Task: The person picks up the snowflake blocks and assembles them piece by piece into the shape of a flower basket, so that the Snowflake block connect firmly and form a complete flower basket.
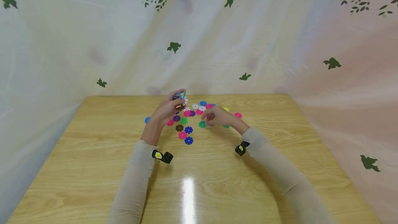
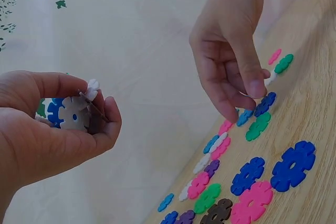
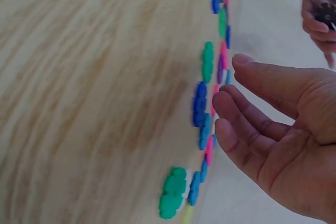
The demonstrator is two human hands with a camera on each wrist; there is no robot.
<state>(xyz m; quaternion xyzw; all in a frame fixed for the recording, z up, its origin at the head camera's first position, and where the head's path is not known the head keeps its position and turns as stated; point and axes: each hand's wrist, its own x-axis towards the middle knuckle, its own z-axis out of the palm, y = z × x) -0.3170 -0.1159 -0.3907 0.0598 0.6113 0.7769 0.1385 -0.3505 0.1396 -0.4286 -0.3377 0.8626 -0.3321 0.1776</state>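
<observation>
My left hand (image 1: 166,109) is raised over the far part of the table and grips a small cluster of interlocked snowflake discs (image 2: 71,115). White, blue, green and brown discs show in that cluster; the fingers cover part of it. My right hand (image 1: 220,116) hovers low over the loose discs to the right, its fingers loosely bent and nothing between them in the right wrist view. Below its fingertips lie a dark blue disc (image 3: 199,104) and a green disc (image 3: 208,62).
Loose flower-shaped discs in several colours spread across the far middle of the wooden table (image 1: 217,182). A pink disc (image 1: 182,135) and a dark blue disc (image 1: 188,140) lie closest to me. Behind the table hangs a pale curtain (image 1: 199,68) with leaf and bird prints.
</observation>
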